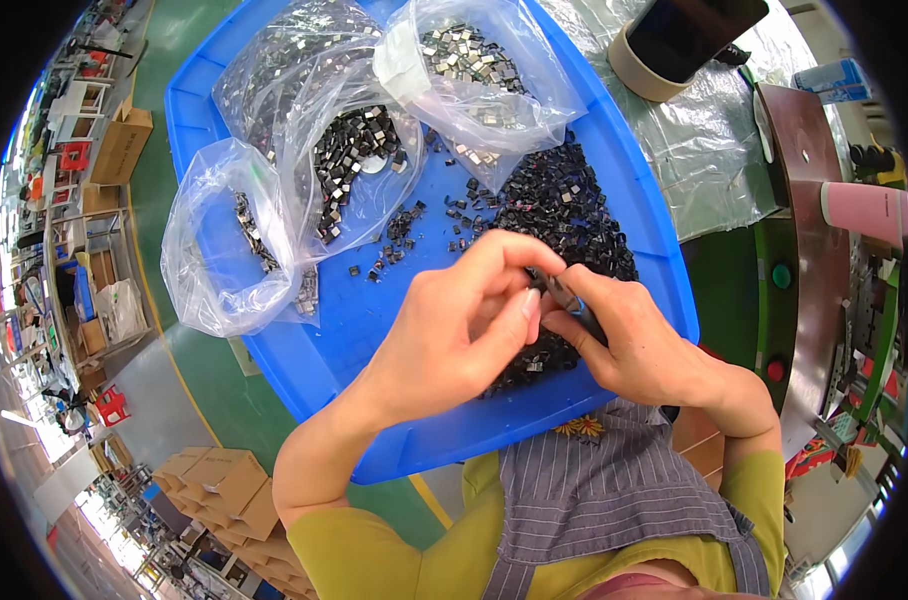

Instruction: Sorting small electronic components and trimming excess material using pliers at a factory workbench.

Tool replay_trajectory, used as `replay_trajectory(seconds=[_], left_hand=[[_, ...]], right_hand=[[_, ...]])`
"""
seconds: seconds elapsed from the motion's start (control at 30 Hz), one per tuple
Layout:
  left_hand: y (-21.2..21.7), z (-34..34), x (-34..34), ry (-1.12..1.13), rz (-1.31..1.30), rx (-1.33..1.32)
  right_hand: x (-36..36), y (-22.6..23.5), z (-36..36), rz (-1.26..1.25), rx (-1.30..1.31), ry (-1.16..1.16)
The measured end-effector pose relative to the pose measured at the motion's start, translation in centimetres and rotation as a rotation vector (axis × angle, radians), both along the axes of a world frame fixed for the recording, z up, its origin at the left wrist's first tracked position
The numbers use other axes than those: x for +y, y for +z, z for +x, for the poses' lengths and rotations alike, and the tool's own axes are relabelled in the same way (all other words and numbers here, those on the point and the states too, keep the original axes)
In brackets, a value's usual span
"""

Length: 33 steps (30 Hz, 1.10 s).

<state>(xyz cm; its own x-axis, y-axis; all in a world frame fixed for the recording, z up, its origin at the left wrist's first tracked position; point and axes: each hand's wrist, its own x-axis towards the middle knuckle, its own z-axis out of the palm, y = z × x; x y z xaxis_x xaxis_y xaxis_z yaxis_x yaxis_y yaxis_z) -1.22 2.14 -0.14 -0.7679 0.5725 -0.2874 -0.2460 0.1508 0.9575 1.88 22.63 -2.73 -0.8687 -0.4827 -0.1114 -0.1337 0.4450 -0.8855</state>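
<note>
Over the near part of a blue tray (pixel 329 350), my two hands meet, fingertips close together. Thumb and forefinger of my left hand (pixel 444 335) are pinched; whatever sits between them is too small and hidden to name. My right hand (pixel 639 340) is closed round a slim dark hand tool (pixel 580 308), its tip hidden at the left fingers. Beneath and beyond the hands spreads a heap of small black parts (pixel 564 200). A few loose black parts (pixel 399 230) lie on the tray left of the heap.
Clear plastic bags of small black-and-silver parts fill the tray's far side: one bag (pixel 359 160) in the middle, another (pixel 479 70) at right, a third (pixel 224 240) at left. A phone (pixel 689 40) leans in a round beige holder (pixel 644 70). A pink cup (pixel 864 210) stands at right.
</note>
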Motion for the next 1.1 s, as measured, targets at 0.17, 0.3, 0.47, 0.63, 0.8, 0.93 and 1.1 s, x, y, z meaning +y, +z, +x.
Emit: replay_trajectory(seconds=[0.17,0.3,0.47,0.63,0.8,0.93,1.1], left_hand=[[0.0,-0.1,0.1,0.030,0.006,-0.046],[-0.2,0.4,-0.2,0.036,0.026,-0.035],[0.3,0.5,0.0,0.048,-0.004,-0.023],[-0.6,0.9,-0.1,0.203,0.150,0.000],[-1.2,0.7,-0.1,0.178,0.163,0.094],[-1.5,0.3,-0.4,0.202,0.237,0.077],[-1.8,0.5,-0.4,0.212,0.333,0.029]], right_hand=[[-0.1,-0.2,-0.1,-0.026,-0.052,-0.023],[0.0,0.3,-0.2,-0.076,-0.147,0.025],[0.4,1.0,-0.6,-0.110,-0.224,0.055],[0.9,0.8,-0.8,-0.284,-0.420,-0.022],[1.5,-0.3,0.8,-0.055,0.100,-0.110],[2.1,-0.2,1.4,0.011,0.189,-0.148],[2.6,-0.3,1.2,0.012,0.194,-0.060]])
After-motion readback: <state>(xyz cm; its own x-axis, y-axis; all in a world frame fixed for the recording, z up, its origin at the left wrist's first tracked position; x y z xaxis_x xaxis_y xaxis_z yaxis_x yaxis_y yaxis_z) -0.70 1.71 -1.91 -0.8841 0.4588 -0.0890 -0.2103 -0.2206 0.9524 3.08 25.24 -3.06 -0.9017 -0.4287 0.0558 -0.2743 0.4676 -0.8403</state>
